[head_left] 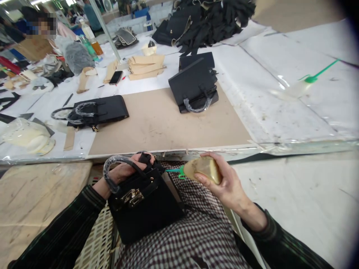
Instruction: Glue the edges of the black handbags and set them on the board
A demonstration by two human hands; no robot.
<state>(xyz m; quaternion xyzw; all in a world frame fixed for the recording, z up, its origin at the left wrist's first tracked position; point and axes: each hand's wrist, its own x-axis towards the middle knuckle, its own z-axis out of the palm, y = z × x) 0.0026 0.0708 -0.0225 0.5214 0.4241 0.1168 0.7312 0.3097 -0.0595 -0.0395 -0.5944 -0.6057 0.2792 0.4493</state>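
Observation:
On my lap, over a checked apron (202, 231), leans a black handbag (146, 213) with gold hardware and a plastic-wrapped handle. My left hand (126, 170) reaches through that handle and grips the bag's top edge. A squeeze bottle (202, 170) of yellowish liquid lies sideways in my right hand (224, 183), fingers wrapped round its body. Its thin green nozzle points left and meets the bag's upper side edge; the exact contact at the tip is too small to tell.
Two more black handbags, one on the left (102, 112) and one farther back (195, 84), lie on the table by a brown board (157, 123). Another green-tipped bottle (297, 87) lies right. Tan pieces (147, 65), a phone (116, 77) and a dark material heap (215, 26) sit behind.

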